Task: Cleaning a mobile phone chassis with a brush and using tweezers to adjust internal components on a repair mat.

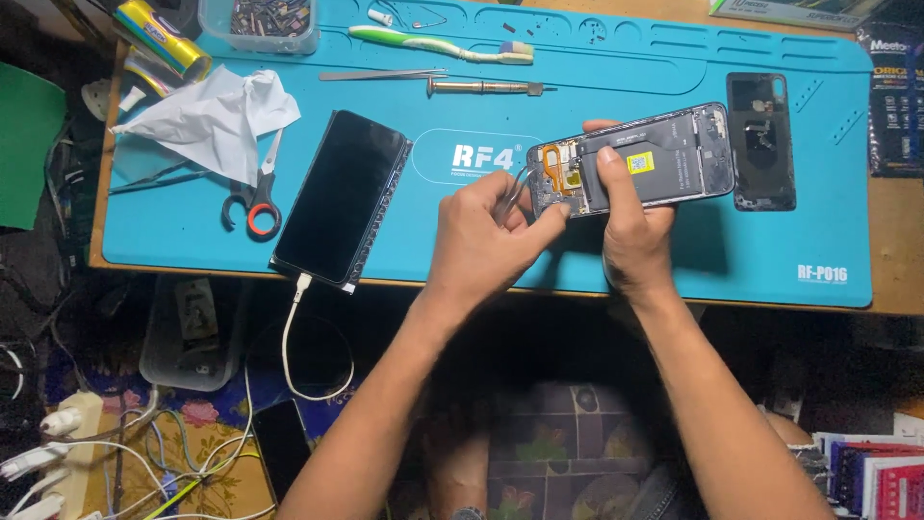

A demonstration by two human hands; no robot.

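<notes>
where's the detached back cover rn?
Head view, right side of the blue mat: the back cover lies flat just right of the opened phone held in the right hand.

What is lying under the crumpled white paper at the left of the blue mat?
The scissors lie partly under the crumpled white paper: handles visible, blade tips covered. Anything else beneath is hidden.

Dark phone screen point(339, 197) lying unlit on the blue mat's left half, small yellow square label point(640, 163) on the opened phone's black battery, dark printed package point(896, 106) at right edge, red and white boxes point(881, 477) bottom right
</notes>
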